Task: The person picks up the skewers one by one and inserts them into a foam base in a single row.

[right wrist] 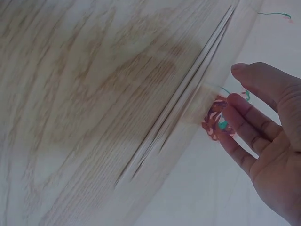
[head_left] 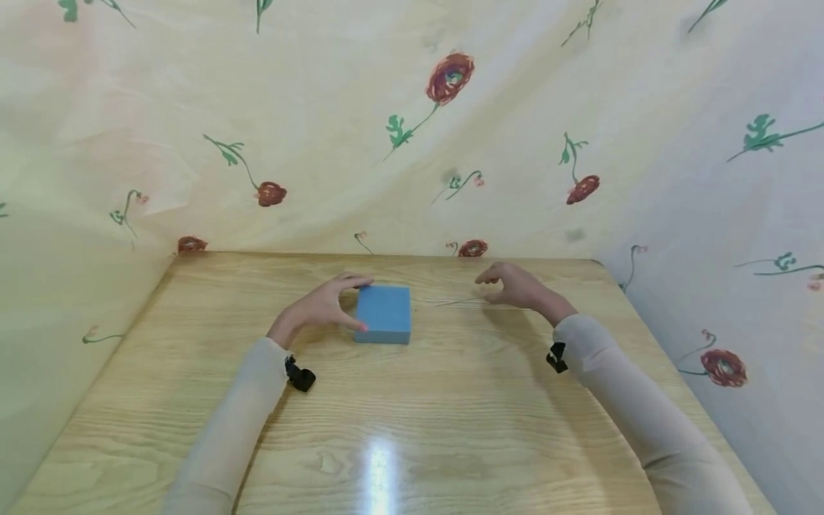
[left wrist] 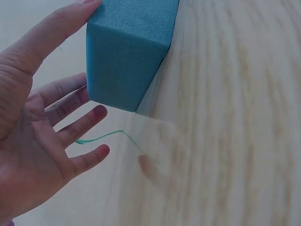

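A square blue foam block (head_left: 383, 309) lies flat on the wooden table. My left hand (head_left: 322, 302) grips its left side, with the thumb at the near corner and a finger along the far edge. In the left wrist view the thumb lies against the block (left wrist: 124, 66), two fingers pass behind it, and the other fingers spread below. Several long thin sticks (right wrist: 176, 103) lie close together right of the block. Over their right part hovers my right hand (head_left: 515, 286), fingers loosely bent and thumb apart, nothing between them.
The light wooden table (head_left: 399, 400) runs back to a floral cloth (head_left: 335, 143) hanging behind it and at both sides. Black straps with small devices sit at the left wrist (head_left: 300, 375) and right wrist (head_left: 556, 357).
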Motion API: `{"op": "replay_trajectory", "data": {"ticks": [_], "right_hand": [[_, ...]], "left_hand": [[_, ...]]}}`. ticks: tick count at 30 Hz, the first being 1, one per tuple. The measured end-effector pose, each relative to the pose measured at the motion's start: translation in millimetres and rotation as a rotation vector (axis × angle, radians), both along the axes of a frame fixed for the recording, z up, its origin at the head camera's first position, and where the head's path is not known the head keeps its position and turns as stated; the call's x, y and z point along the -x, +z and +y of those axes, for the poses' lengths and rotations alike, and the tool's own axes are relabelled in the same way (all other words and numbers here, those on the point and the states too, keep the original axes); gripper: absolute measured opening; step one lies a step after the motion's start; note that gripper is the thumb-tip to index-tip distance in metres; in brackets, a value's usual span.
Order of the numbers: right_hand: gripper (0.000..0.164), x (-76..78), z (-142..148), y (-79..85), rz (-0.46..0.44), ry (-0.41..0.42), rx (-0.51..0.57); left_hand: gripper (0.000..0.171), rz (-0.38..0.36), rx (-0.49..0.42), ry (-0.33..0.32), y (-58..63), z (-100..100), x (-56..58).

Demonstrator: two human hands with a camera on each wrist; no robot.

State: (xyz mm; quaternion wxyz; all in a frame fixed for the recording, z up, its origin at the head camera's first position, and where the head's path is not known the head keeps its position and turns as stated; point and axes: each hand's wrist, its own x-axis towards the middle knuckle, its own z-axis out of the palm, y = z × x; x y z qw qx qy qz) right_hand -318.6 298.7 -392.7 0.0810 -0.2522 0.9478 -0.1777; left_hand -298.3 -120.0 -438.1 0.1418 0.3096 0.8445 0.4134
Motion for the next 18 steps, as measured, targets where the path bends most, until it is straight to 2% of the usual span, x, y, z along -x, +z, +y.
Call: {"op": "replay_trajectory", "data": {"ticks": [10,18], "right_hand": [[0.023,10.7,7,-5.1,0.013,0.036,-0.039],[0.02,17.6,8,-11.3,-0.049,0.033,-0.011]], "left_hand": [[0.098,0.035,0.063,-0.002,6.4,4,3.7],[0.097,0.043,0.066,-0.016,5.1,4,5.4]]}}
